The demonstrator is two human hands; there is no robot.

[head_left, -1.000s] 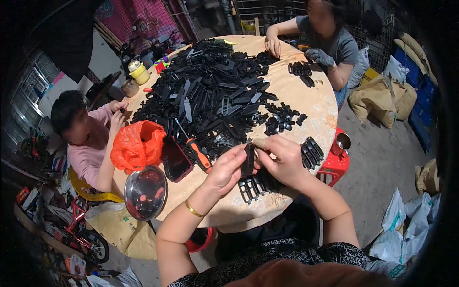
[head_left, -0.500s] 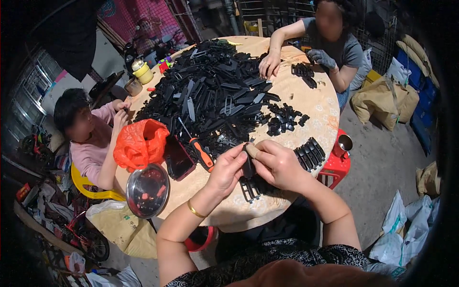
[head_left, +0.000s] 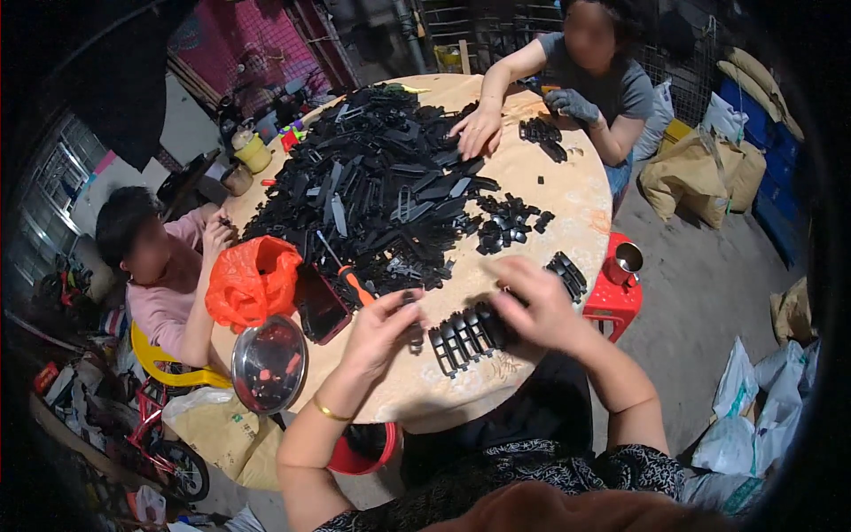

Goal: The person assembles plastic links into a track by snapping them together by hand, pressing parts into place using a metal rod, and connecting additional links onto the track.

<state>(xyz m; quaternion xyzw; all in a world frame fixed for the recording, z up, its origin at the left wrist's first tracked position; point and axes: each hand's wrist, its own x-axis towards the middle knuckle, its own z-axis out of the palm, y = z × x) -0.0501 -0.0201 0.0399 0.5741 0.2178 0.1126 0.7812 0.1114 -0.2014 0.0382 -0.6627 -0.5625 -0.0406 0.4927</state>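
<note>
My left hand [head_left: 374, 335] is closed on a slim black plastic part [head_left: 415, 335] just above the near side of the table. My right hand [head_left: 542, 309], slightly blurred and with a beige cover on one finger, has its fingers apart and holds nothing I can see. It hovers over the right end of a row of black plastic frames [head_left: 454, 344] lying side by side. A shorter row of curved black parts [head_left: 567, 275] lies beyond that hand. Farther in are a cluster of small glossy black pieces [head_left: 503, 223] and a large heap of black plastic parts [head_left: 355, 191].
An orange-handled screwdriver [head_left: 356, 287], a dark phone [head_left: 323, 306], a red plastic bag [head_left: 254, 282] and a round clear-lidded dish [head_left: 269, 365] lie left on the round table [head_left: 576, 204]. Two people sit across and left. A red stool [head_left: 613, 297] bears a metal cup [head_left: 628, 259].
My hands have separated: the left moved left and down with a black part, the right opened over the row. The person across reached toward the heap. The whole view shifted slightly.
</note>
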